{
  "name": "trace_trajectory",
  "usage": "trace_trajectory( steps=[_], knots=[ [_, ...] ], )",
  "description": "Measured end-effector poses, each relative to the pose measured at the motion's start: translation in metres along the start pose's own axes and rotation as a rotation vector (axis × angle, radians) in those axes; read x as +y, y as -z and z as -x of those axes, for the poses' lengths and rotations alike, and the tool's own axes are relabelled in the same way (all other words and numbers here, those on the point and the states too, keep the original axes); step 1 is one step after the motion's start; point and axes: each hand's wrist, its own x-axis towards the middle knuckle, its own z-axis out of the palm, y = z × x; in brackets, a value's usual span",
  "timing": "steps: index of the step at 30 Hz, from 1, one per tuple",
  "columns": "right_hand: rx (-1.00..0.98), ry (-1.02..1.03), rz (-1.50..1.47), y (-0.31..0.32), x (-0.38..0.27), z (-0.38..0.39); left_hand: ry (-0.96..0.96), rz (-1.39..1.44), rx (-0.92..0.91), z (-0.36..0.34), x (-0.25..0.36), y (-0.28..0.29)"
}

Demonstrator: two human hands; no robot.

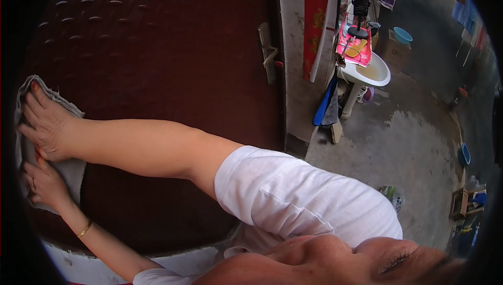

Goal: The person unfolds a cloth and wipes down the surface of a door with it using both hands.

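My right hand (pixel 48 122) lies with its fingers spread on a grey cloth (pixel 73 172), against a dark brown door (pixel 173 65) with a raised tread pattern. Just below it, my left hand (pixel 44 183) rests on the same cloth, fingers stretched out and apart. The two hands are close together, and neither has its fingers wrapped round the cloth. A gold bracelet (pixel 85 229) circles my left wrist. The cloth's frayed upper edge shows above my right fingers; much of it is hidden under the hands.
A metal door handle (pixel 267 54) sits near the door's right edge. Beyond the wall stands a white pedestal basin (pixel 380 72), with a phone on a stand (pixel 360 2) beside it. A blue basin (pixel 403 35) sits on a carton; a wooden stool (pixel 461 203) stands at far right.
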Motion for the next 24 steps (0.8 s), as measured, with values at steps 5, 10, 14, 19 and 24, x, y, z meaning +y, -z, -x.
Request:
trace_trajectory(
  steps=[5, 10, 14, 19, 24],
  knots=[
    [-0.016, 0.067, -0.058, 0.022, -0.016, 0.043, -0.043, -0.013, -0.077, 0.055, 0.014, 0.034],
    [-0.117, 0.086, -0.003, 0.055, -0.022, 0.109, -0.050, 0.040, -0.300, 0.127, 0.052, 0.071],
    [-0.328, 0.063, -0.095, 0.091, -0.028, 0.159, -0.065, 0.173, -0.326, 0.184, 0.077, 0.104],
    [-0.510, 0.020, -0.099, 0.153, -0.023, 0.234, -0.091, 0.312, -0.600, 0.273, 0.120, 0.132],
    [-0.603, -0.128, -0.114, 0.191, -0.012, 0.269, 0.034, 0.468, -0.809, 0.294, 0.157, 0.162]
  ],
)
